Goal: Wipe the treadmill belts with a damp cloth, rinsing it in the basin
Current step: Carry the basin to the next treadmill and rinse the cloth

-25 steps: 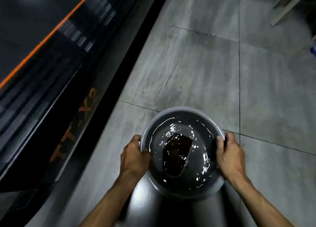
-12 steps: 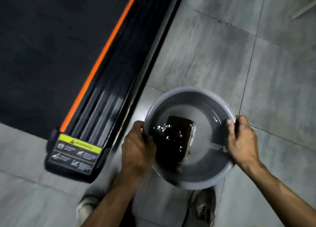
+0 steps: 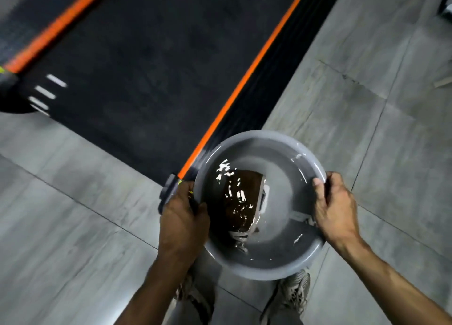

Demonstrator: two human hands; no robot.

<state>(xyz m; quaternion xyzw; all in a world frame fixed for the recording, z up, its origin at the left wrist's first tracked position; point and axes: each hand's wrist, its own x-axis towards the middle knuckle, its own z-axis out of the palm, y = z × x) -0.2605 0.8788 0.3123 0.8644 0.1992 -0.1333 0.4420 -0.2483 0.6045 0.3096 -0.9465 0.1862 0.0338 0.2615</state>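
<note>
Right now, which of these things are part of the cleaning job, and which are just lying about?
Part of the job:
- grey basin of water, gripped at its rim by the left hand and right hand
- dark cloth soaking in it
- treadmill belt

Just lying about:
- pale wooden strip on the floor tiles

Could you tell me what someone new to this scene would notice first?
Most likely the grey basin at lower centre, gripped at its rim by the left hand and the right hand, with a dark cloth lying in glinting water. Next, the orange stripe along the black treadmill belt running diagonally across the upper left, above grey floor tiles.
</note>
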